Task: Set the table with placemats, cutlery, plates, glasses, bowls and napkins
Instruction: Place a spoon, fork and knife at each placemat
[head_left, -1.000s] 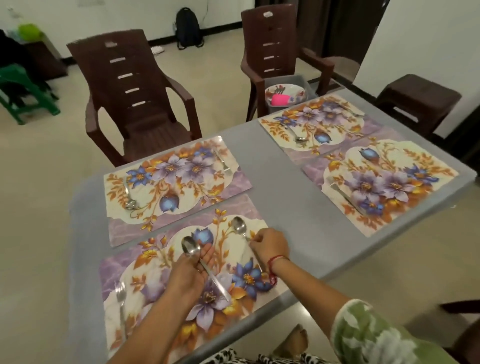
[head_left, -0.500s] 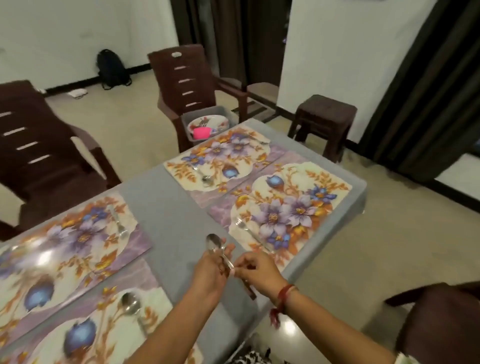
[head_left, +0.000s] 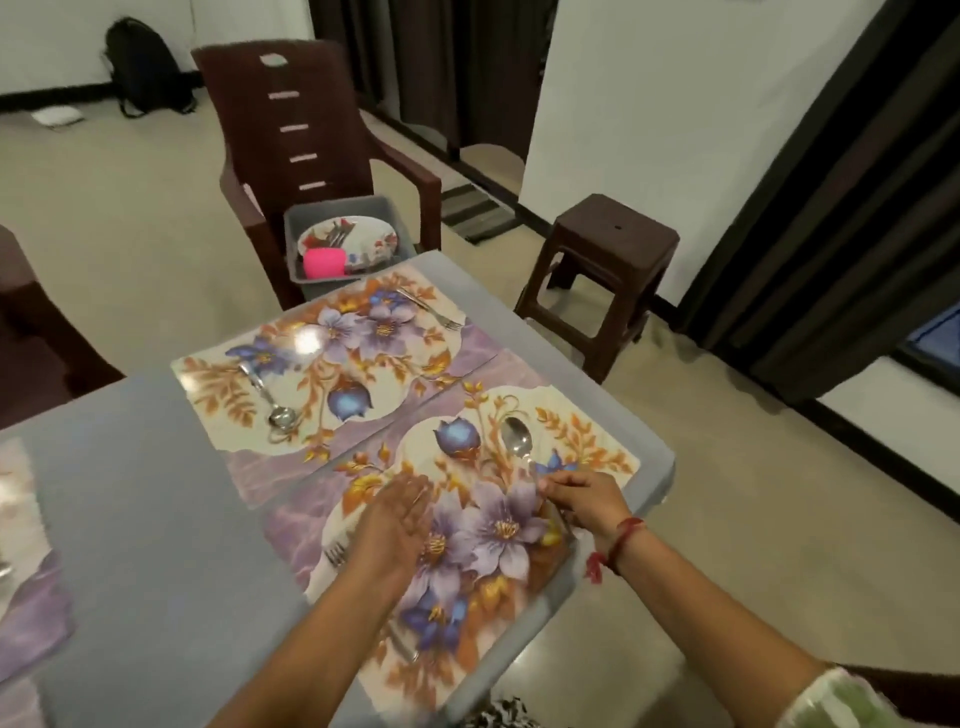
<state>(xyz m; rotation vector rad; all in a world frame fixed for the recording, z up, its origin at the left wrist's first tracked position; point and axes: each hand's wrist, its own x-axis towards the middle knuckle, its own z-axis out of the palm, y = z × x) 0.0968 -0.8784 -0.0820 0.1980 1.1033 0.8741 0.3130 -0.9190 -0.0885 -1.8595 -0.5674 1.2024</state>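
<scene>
A floral placemat (head_left: 587, 447) lies at the near right corner of the grey table (head_left: 156, 509). My right hand (head_left: 587, 496) pinches the handle of a steel spoon (head_left: 517, 441) whose bowl rests on that mat. My left hand (head_left: 397, 519) lies flat with straight fingers on the same mat, above a fork (head_left: 336, 553) partly hidden under it. The far placemat (head_left: 218, 382) carries a spoon (head_left: 270, 402) and a fork (head_left: 431, 309).
A grey bin (head_left: 382, 208) on a brown chair (head_left: 291, 130) beyond the table holds patterned plates (head_left: 358, 236) and a pink object (head_left: 324, 262). A brown stool (head_left: 602, 275) stands to the right. Another placemat (head_left: 26, 597) shows at the left edge.
My view and hands shifted from the near left mat to the right one. The spoon, held in both hands half a second ago, now rests on this mat under my right hand; my left hand let go.
</scene>
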